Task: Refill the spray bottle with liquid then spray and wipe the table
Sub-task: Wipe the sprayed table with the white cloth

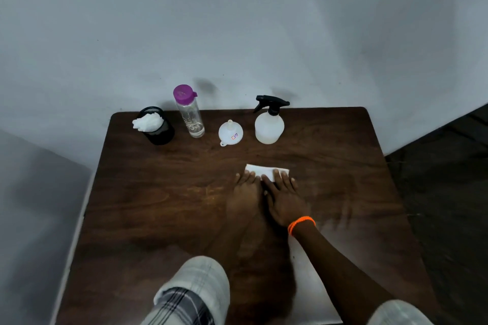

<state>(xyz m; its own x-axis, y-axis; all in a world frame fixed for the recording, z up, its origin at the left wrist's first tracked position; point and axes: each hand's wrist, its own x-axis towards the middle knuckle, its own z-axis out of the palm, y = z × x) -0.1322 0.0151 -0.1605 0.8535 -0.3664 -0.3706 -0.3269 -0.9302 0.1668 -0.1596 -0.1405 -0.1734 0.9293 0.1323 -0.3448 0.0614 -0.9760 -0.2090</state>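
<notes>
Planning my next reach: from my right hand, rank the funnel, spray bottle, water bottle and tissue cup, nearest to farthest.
From the right hand:
1. Spray bottle, straight ahead.
2. Funnel, ahead-left; close to the spray bottle's distance.
3. Water bottle, farther left.
4. Tissue cup, far left.

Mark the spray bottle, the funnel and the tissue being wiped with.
spray bottle (269, 128): head view, on its white body.
funnel (230, 132): head view, on its cone.
tissue (265, 170): head view, on the bare part beyond the fingertips.

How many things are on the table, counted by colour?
White: 3, the tissue under both hands, funnel, spray bottle
Black: 1, mesh cup of tissues
Clear with purple cap: 1, water bottle
Total: 5
</notes>
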